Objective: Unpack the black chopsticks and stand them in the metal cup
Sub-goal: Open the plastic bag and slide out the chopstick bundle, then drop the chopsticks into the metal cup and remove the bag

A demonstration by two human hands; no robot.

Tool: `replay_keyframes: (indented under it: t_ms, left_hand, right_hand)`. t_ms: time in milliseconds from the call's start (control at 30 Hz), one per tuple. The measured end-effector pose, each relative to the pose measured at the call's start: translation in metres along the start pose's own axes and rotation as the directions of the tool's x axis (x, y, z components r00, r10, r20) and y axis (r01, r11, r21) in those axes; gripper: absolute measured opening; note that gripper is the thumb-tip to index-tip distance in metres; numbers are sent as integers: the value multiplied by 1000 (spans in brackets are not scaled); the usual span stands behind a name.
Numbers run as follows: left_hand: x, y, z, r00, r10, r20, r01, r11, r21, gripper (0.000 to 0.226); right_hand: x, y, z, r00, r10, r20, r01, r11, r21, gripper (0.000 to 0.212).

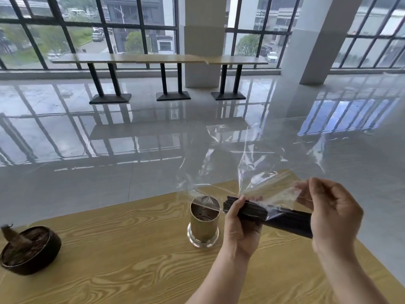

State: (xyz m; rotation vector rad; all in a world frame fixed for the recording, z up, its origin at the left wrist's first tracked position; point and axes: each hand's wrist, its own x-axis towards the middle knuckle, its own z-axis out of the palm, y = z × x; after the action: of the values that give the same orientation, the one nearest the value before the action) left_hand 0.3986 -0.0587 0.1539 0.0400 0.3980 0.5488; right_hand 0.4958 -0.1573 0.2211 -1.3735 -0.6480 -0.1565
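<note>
A bundle of black chopsticks (285, 220) lies nearly level above the wooden table (131, 249), just right of the metal cup (204, 222). My left hand (241, 229) grips the bundle near its left end. My right hand (333, 213) holds the bundle's right end and pinches the clear plastic bag (258, 163), which billows up and away from the chopsticks. Part of the bag still covers the bundle's middle. The cup stands upright, open and empty, on a clear glass-like base.
A dark round bowl (30, 249) holding a brown fibrous lump sits at the table's left edge. Beyond the table lies a glossy tiled floor, with a long bench table (157, 59) and white pillars by the windows.
</note>
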Motion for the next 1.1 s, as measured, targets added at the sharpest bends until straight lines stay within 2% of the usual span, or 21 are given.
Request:
replay_keyframes:
  t_ms: [133,233,333,533,900,1100]
  left_hand:
    - [9,-15,-1,999,-44,-26,44,999,-7,4]
    - [13,-24,1,998,-65,-6,65,998,-11,5]
    - [18,-32,4,996,-82,18,82,997,3,9]
    - [23,-44,3,992,-93,84,94,996,0,12]
    - [31,-19,-9,998,5,59,3,991,-130,25]
    - [36,-8,-12,998,29,52,-19,984,-179,39]
  right_hand:
    - [9,-12,2,997,-72,25,74,993,-87,27]
    - [15,-10,-2,992,-123,23,124,988,-94,20]
    - [22,-13,-5,987,-161,23,162,980,-113,24]
    - [34,-16,-8,983,-168,80,176,979,-105,14]
    - [40,-23,57,935,-113,337,203,948,-245,22]
    - [42,-24,86,900,-151,410,283,916,-283,14]
